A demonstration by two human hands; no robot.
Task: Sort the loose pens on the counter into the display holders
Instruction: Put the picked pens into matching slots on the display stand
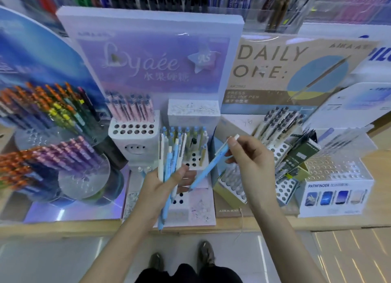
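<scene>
Light-blue pen [208, 170]: held in the air just above the white holed holder [193, 165], right of the holder's centre. The right grip [247, 166] pinches its upper barrel between thumb and fingertips, closed on this pen alone. The left grip [158, 189], over the holder's front left, is curled round a bundle of pens [169, 162], blue and white, roughly upright. One blue pen of the bundle hangs lower, past the holder's front edge. The holder stands on the table [63, 227], in front of the lilac display board [152, 56].

Risks, as judged:
- Tip arrives slanted, catches a hole rim and skids. Cause: the pen is far from vertical.
- The left grip and its bundle cover part of the holder's front holes, so the aim is partly blind.
- The low-hanging pen may slip out if the left grip loosens.

Orientation: the long axis runs diagonally — white cap end up and away to the holder's right, writing tip down toward the holder's front holes.
</scene>
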